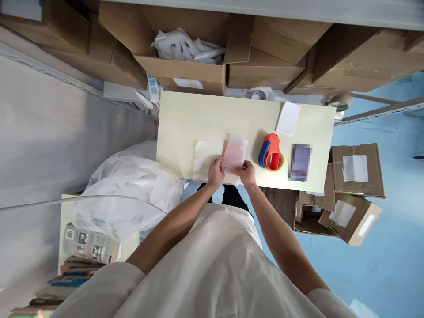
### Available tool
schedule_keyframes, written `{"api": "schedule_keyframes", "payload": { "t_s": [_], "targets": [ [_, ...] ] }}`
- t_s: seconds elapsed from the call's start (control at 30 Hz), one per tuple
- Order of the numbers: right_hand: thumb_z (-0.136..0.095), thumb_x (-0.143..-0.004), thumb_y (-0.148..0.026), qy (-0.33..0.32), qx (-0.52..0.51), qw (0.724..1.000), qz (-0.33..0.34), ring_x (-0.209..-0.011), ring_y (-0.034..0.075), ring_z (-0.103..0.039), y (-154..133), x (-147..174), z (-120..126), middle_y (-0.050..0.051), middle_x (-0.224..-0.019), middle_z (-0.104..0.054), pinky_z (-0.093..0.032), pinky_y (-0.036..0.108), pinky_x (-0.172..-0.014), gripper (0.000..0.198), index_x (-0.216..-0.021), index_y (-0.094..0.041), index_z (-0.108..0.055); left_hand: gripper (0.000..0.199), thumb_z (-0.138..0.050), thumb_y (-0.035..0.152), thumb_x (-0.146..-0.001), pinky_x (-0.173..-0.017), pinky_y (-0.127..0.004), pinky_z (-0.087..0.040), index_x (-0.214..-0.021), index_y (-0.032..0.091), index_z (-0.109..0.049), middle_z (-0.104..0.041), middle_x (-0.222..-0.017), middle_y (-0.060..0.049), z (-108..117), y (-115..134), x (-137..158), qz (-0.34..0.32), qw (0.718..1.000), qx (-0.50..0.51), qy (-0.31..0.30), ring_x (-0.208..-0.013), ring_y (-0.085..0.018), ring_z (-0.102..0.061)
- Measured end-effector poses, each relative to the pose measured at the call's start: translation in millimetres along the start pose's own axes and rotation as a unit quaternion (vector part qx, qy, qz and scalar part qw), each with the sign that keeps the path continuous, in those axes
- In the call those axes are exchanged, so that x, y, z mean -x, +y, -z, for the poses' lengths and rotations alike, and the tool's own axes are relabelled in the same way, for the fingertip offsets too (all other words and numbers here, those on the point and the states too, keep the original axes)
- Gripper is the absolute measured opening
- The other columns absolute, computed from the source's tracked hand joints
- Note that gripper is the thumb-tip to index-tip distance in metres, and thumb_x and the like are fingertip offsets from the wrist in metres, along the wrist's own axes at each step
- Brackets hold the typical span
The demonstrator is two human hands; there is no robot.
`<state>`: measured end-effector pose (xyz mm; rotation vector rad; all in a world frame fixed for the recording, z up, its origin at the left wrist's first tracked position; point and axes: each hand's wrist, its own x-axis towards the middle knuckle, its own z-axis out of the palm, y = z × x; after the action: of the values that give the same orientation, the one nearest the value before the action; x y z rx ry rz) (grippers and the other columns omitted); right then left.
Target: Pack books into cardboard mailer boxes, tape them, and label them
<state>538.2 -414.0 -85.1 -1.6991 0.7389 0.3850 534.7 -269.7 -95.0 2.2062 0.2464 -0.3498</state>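
My left hand (pixel 216 172) and my right hand (pixel 247 173) are closed on the lower left and lower right edges of a flat pink booklet-like item (pixel 234 155). A translucent sleeve or film seems to cover it and stands out past its top edge. Underneath lies a white sheet (pixel 203 160), probably paper or foam, near the table's front edge. To the right of my right hand rests a red and blue tape dispenser (pixel 273 152) with a yellow-edged roll. Beyond that is a blurred purple rectangular object (pixel 300 162).
A stack of white paper slips (pixel 288 118) lies at the back right of the pale table (pixel 185 115). Behind stands an open carton (pixel 185 70) holding white plastic pieces. A large translucent bag (pixel 132 190) bulges at the left. Cardboard boxes (pixel 356 170) are piled at the right.
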Motion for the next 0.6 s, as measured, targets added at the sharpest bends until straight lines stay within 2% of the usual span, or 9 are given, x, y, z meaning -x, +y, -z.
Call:
{"api": "schedule_keyframes", "payload": {
  "t_s": [0.13,0.2,0.27,0.37,0.43,0.53,0.6],
  "targets": [
    [-0.064,-0.054,-0.029,0.004,-0.08,0.997,-0.01,-0.068,0.016,-0.055,-6,-1,3,0.0,-0.079,-0.06,-0.047,0.032,-0.064,0.038,-0.087,-0.02,-0.049,0.058,-0.041,0.003,-0.078,-0.098,-0.043,-0.042,-0.135,0.014,-0.041,-0.051,-0.122,-0.015,8,15,-20,-0.085,0.995,-0.042,-0.013,-0.115,-0.026,-0.049],
    [-0.065,-0.053,-0.029,0.01,-0.088,0.996,-0.01,-0.067,0.016,-0.054,-7,1,3,-0.001,-0.078,-0.059,-0.047,0.032,-0.063,0.038,-0.086,-0.02,-0.048,0.058,-0.042,0.003,-0.077,-0.103,-0.044,-0.037,-0.134,0.014,-0.043,-0.048,-0.127,-0.015,6,22,-21,-0.142,0.987,-0.071,-0.03,-0.122,-0.028,-0.043],
    [-0.067,-0.053,-0.03,0.012,-0.087,0.996,-0.008,-0.067,0.015,-0.054,-7,4,4,-0.001,-0.077,-0.059,-0.047,0.031,-0.062,0.038,-0.085,-0.021,-0.047,0.053,-0.043,0.005,-0.078,-0.104,-0.044,-0.037,-0.13,0.013,-0.047,-0.05,-0.125,-0.015,1,26,-15,-0.172,0.98,-0.08,-0.063,-0.121,-0.028,-0.044],
    [-0.069,-0.054,-0.032,0.008,-0.078,0.997,-0.002,-0.066,0.015,-0.055,-8,11,4,-0.002,-0.077,-0.058,-0.048,0.031,-0.061,0.04,-0.085,-0.021,-0.046,0.041,-0.042,0.015,-0.085,-0.105,-0.046,-0.035,-0.125,0.011,-0.051,-0.053,-0.121,-0.016,-5,27,-5,-0.155,0.982,-0.068,-0.087,-0.119,-0.028,-0.046],
    [-0.07,-0.057,-0.034,-0.002,-0.065,0.998,0.015,-0.064,0.013,-0.055,-12,17,4,-0.002,-0.079,-0.057,-0.048,0.03,-0.06,0.04,-0.087,-0.021,-0.047,0.041,-0.041,0.025,-0.089,-0.106,-0.046,-0.033,-0.127,0.011,-0.049,-0.051,-0.125,-0.017,-4,28,-1,-0.123,0.988,-0.041,-0.085,-0.122,-0.028,-0.044],
    [-0.07,-0.061,-0.036,-0.032,-0.06,0.997,0.048,-0.064,0.012,-0.054,-24,25,-2,-0.001,-0.084,-0.056,-0.048,0.028,-0.06,0.039,-0.09,-0.022,-0.047,0.045,-0.037,0.038,-0.093,-0.106,-0.043,-0.034,-0.131,0.015,-0.046,-0.051,-0.128,-0.015,8,30,-2,-0.09,0.989,0.037,-0.109,-0.124,-0.026,-0.044],
    [-0.068,-0.064,-0.037,-0.076,-0.074,0.993,0.058,-0.065,0.011,-0.054,-34,29,-8,-0.001,-0.087,-0.056,-0.049,0.028,-0.061,0.039,-0.094,-0.023,-0.048,0.045,-0.03,0.043,-0.095,-0.101,-0.04,-0.04,-0.128,0.019,-0.049,-0.056,-0.124,-0.011,18,31,-5,-0.076,0.982,0.113,-0.13,-0.119,-0.024,-0.048]
  ]
}}
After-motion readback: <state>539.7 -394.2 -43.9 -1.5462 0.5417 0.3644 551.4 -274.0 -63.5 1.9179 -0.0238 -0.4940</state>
